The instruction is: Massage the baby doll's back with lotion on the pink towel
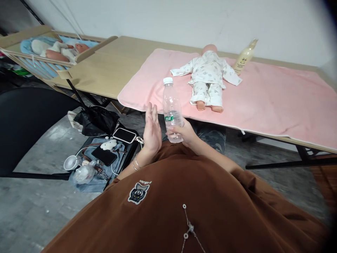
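Observation:
My right hand is wrapped round the lower part of a clear plastic water bottle, held upright with its white cap on. My left hand is beside the bottle with its fingers stretched upward and nothing in it; a gap separates the two. Beyond them, a baby doll in white patterned pyjamas lies on its back on a pink blanket, arms spread and feet toward me. A cream pump bottle leans or stands to the right of the doll's head.
The blanket covers much of a wooden table against the wall. At the far left, a second doll lies in a wooden crib. A black chair is at left. Phones, a small fan and bags lie low beside me.

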A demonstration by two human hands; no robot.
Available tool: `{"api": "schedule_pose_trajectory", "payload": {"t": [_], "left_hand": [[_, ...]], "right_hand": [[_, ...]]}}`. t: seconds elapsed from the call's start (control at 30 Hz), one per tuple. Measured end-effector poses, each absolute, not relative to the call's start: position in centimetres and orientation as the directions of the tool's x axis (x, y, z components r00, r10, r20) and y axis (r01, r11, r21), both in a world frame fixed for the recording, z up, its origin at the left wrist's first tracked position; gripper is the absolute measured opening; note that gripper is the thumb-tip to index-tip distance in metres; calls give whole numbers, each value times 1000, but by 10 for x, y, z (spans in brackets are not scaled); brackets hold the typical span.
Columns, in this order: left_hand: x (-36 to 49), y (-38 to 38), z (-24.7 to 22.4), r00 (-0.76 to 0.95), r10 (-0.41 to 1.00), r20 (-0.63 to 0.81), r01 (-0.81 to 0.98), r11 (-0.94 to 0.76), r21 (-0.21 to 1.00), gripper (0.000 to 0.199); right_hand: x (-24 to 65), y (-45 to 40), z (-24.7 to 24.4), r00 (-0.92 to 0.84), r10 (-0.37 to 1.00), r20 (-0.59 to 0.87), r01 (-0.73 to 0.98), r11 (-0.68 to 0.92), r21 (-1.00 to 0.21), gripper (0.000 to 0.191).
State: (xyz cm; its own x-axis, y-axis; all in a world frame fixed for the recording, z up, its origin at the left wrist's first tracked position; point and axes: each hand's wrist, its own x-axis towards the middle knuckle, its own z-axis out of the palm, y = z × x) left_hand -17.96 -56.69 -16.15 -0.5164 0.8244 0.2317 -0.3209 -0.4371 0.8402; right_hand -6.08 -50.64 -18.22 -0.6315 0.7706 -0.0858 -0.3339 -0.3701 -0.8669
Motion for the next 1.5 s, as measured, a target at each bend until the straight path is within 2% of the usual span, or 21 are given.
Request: {"api": "schedule_pose_trajectory", "payload": {"t": [0.13, 0.27, 0.53, 0.9, 1.13, 1.5], "left_hand": [[-183, -566, -165, -522, 827, 207, -314, -413, 855, 78], [-179, -567, -174, -464, 876, 135, -387, -337, 858, 79], [-174, -568, -177, -427, 898, 104, -466, -317, 826, 62], [-173, -567, -178, -482, 874, 69, -488, -333, 807, 55], [-172, -566, -177, -460, 886, 61, -495, -313, 810, 42], [-171, -566, -176, -471, 881, 49, -553, -338, 762, 26]], "right_hand": [[-51, -506, -178, -674, 714, -188, -330, -520, -788, 54], [-46, -505, -181, -747, 643, -169, -326, -576, -750, 49], [-44, -516, -184, -789, 611, -59, -357, -535, -766, 52], [-48, -526, -181, -766, 636, -92, -342, -525, -779, 64], [-48, -528, -180, -765, 639, -84, -347, -518, -782, 56], [-49, -527, -185, -778, 625, -66, -347, -514, -784, 55]]}}
